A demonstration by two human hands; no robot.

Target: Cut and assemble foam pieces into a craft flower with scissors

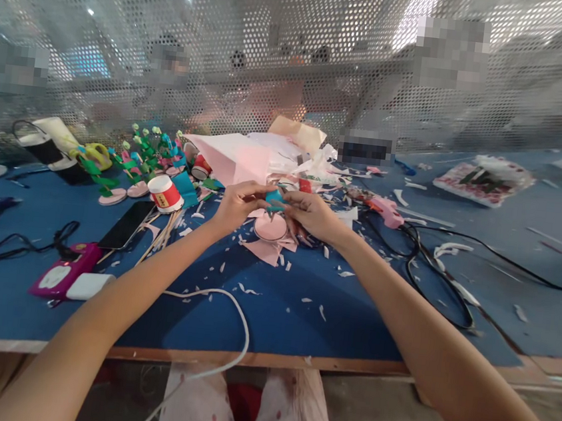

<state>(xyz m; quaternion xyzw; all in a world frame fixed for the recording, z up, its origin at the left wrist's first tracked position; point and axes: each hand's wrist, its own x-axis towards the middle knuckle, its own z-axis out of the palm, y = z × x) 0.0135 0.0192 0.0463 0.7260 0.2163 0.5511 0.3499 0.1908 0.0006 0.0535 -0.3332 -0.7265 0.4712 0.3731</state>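
My left hand (236, 204) and my right hand (310, 215) meet above the blue table (271, 303), fingers pinched together on a small teal foam piece (275, 200) held between them. Directly under the hands lies a round pink foam disc (270, 228) on pink offcuts (264, 250). Both forearms reach in from the near edge.
Finished green-and-pink foam flowers (139, 155) stand at the back left beside a red-and-white paper cup (165, 193), a black phone (126, 224) and wooden sticks. A pink glue gun (386, 210) with black cables lies right. White scraps litter the table; a perforated metal screen stands behind.
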